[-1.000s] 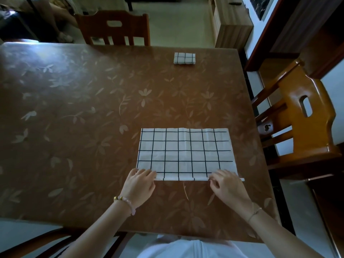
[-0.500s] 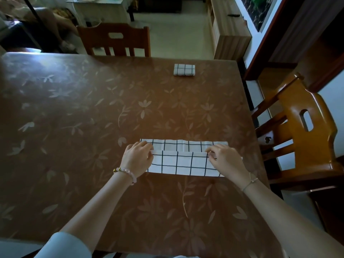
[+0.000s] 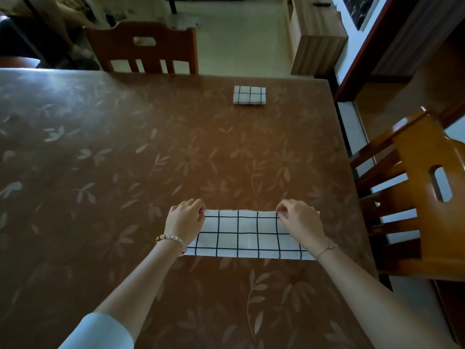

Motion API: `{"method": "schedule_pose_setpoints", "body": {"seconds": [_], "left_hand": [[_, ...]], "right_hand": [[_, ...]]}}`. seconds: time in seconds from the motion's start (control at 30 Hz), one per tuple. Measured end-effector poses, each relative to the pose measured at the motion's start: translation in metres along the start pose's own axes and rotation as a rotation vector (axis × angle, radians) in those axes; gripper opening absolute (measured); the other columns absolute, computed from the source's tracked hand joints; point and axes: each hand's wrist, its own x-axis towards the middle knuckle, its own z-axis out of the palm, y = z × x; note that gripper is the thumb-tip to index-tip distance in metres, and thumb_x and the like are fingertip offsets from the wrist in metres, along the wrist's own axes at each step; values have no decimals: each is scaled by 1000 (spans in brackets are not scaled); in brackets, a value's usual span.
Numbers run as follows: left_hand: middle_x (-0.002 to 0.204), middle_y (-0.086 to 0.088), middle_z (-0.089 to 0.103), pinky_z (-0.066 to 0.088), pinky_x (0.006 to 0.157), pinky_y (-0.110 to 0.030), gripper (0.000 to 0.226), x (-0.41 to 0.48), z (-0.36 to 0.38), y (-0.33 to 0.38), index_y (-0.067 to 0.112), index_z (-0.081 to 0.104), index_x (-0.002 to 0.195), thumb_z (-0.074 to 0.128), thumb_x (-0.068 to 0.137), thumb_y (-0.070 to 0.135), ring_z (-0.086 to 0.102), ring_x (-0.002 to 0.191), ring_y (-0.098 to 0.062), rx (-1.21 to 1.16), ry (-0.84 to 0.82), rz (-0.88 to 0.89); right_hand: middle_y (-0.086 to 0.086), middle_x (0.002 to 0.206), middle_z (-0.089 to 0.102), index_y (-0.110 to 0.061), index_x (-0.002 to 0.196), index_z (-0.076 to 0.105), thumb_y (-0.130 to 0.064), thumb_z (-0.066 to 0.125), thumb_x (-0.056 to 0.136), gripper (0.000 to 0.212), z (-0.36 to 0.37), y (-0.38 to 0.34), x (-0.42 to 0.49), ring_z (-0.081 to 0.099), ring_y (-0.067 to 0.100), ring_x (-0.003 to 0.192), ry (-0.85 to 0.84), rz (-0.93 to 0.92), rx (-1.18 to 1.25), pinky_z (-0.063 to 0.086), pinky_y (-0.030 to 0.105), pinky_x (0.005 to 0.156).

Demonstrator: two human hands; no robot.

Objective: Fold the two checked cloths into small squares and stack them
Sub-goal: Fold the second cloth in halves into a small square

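Near cloth (image 3: 241,235) lies flat on the bench (image 3: 125,159) as a long strip, folded, with its long side running left-right. It sits right of centre and close to the person. Left hand (image 3: 185,221) is clamped on the far-left corner, fingers curled over the far edge and pinching it. Right hand (image 3: 299,221) does the same on the far-right corner. Both hands cover the strip's ends, with the wrists over its near corners. The middle of the strip is bare, grid lines straight, no big wrinkles. Far cloth (image 3: 249,95) is a small folded block near the far edge of the bench, well apart from the strip, nothing touching it. The two are not stacked. Beaded bracelet (image 3: 169,238) on the left wrist, thin band (image 3: 327,248) on the right, pale sleeve (image 3: 98,331) at the left elbow. One chair (image 3: 143,46) stands behind the far edge, a side chair (image 3: 427,197) at the right edge. A wooden cabinet (image 3: 314,34) stands on the floor beyond.
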Motion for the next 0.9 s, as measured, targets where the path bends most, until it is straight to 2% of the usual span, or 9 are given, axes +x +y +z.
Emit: {"method": "schedule_pose_setpoints", "body": {"seconds": [0.23, 0.4, 0.5, 0.57, 0.63, 0.73, 0.83, 0.9], "left_hand": [[76, 2, 62, 43, 69, -36, 6, 5, 12, -1, 14, 64, 78, 64, 80, 9, 59, 73, -23, 57, 91, 2], [84, -1, 66, 47, 73, -40, 12, 8, 16, 0, 12, 64, 92, 66, 80, 9, 62, 79, -24, 90, 107, -4], [85, -4, 65, 48, 72, -41, 18, 8, 18, 0, 11, 65, 92, 70, 75, 9, 62, 80, -28, 145, 126, 13], [90, -6, 65, 49, 75, -42, 24, 6, 18, 1, 10, 65, 94, 73, 71, 8, 62, 85, -29, 194, 157, 30], [98, -8, 64, 48, 81, -43, 28, 2, 16, 10, 10, 65, 98, 72, 71, 6, 61, 92, -29, 200, 204, 60], [107, -10, 64, 47, 91, -45, 29, -12, 23, 34, 7, 65, 103, 67, 74, 3, 59, 103, -30, 115, 237, 134], [122, -10, 60, 43, 100, -48, 36, -32, 39, 58, 6, 60, 118, 61, 82, 6, 54, 118, -29, 63, 166, 191], [134, -7, 53, 36, 106, -48, 41, -40, 49, 66, 8, 51, 130, 44, 91, 18, 45, 129, -26, 86, 96, 206]], "right_hand": [[-4, 94, 65, -19, 96, 66, -20, 57, 89, 12, 12, 2, 8, 55, 18, 90, 36, 20, 5, 45, 33, 74], [0, 97, 64, -17, 101, 66, -19, 63, 85, 16, 16, 2, 7, 54, 23, 93, 90, 30, -14, 46, 36, 75], [3, 99, 62, -16, 103, 66, -18, 74, 76, 29, 18, 3, 6, 55, 26, 94, 149, 17, -54, 48, 38, 76], [6, 107, 61, -15, 111, 63, -18, 75, 74, 39, 19, 3, 6, 55, 28, 101, 163, 13, -55, 47, 42, 84], [8, 116, 59, -12, 119, 58, -16, 72, 77, 44, 19, 1, 3, 53, 29, 110, 201, 3, -67, 44, 48, 92], [8, 121, 57, -9, 123, 55, -11, 58, 85, 38, 21, -12, -10, 50, 26, 118, 281, -22, -27, 39, 50, 102], [7, 127, 55, -9, 128, 52, -13, 44, 91, 38, 32, -32, -29, 46, 23, 125, 250, -65, 62, 31, 47, 110], [6, 134, 51, -10, 134, 46, -20, 34, 95, 42, 42, -43, -39, 41, 22, 131, 193, -85, 61, 31, 47, 110]]}}
